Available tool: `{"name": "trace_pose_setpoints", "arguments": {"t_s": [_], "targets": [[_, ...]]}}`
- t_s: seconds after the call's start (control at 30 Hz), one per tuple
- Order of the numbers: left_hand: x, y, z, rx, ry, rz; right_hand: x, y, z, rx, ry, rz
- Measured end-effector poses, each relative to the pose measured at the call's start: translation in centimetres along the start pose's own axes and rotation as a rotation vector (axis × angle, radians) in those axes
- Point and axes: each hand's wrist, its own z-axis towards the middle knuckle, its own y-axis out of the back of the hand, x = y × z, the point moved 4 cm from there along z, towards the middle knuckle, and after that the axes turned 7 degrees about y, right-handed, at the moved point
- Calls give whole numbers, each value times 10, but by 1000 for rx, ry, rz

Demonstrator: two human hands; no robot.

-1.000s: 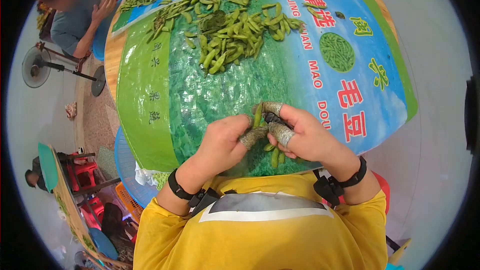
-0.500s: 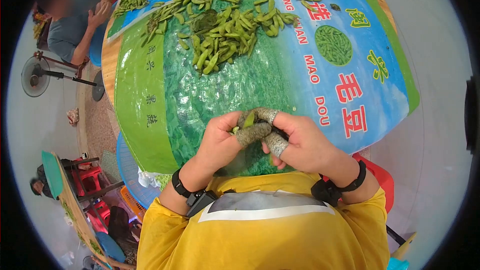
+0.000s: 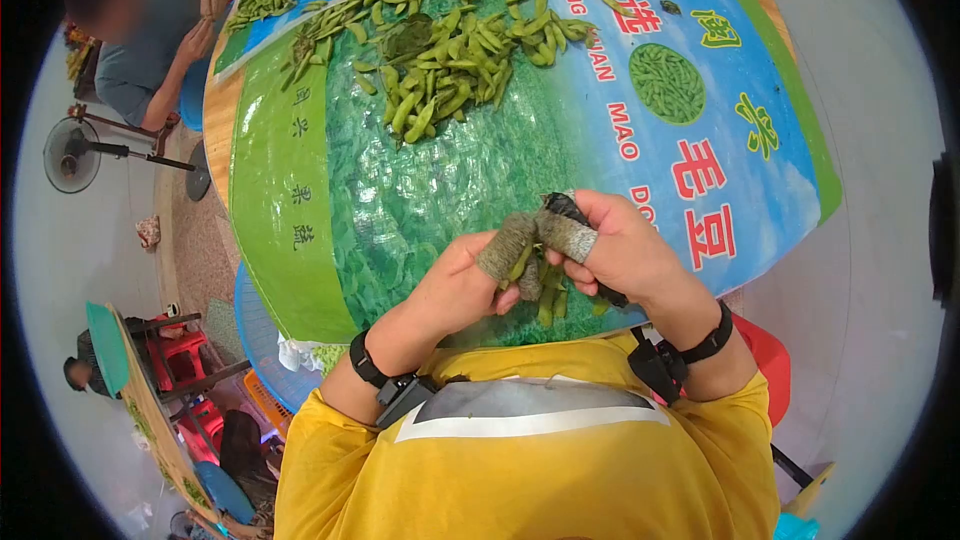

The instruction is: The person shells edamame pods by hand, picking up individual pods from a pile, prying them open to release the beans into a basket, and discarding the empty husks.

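The left hand pinches a pod; the right hand is closed round more pods, perhaps 2 or 3, though fingers partly hide them. With both thumbs crowded together, bulky wraps could blunt the feel and crush the pod, or a slack right grip could drop some onto the sheet, where the pile lies farther out.
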Motion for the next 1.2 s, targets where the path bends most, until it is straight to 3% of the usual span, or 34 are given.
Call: {"name": "trace_pose_setpoints", "arguments": {"t_s": [0.17, 0.37, 0.43, 0.47, 0.5, 0.53, 0.6, 0.67, 0.73, 0.93, 0.97, 1.0, 1.2], "targets": [[7, 9, -1, -45, -19, 42, -1, -8, 3, 15, -16, 86], [1, 2, -2, -130, -78, 136, -5, -9, 8, -41, -130, 407], [-2, 3, -2, -153, -136, 154, -9, -5, 10, 33, -71, 288], [1, 7, -1, -105, -13, -37, -9, -6, 8, 30, -69, 289], [6, 9, -1, -58, 111, -228, -7, -5, 6, 13, 30, 95], [6, 9, -1, -54, 111, -226, -4, -6, 4, -5, 128, -101], [7, 10, 0, -69, 155, -357, -4, -7, 1, -35, 128, -134], [3, 6, 1, -93, 116, -238, -1, -6, -1, -58, 128, -172], [0, 6, 2, -123, 74, -121, 0, -6, -3, -40, 63, 74], [8, 12, 5, -69, 37, -161, 1, -7, -1, -20, 69, -60], [6, 11, 5, -80, -26, -5, 1, -8, -1, -10, 70, -66], [3, 11, 5, -93, -90, 151, 0, -10, -1, 28, 42, 38], [-1, 7, 0, 58, -21, 39, -1, -16, -7, 112, -148, 471]]}}
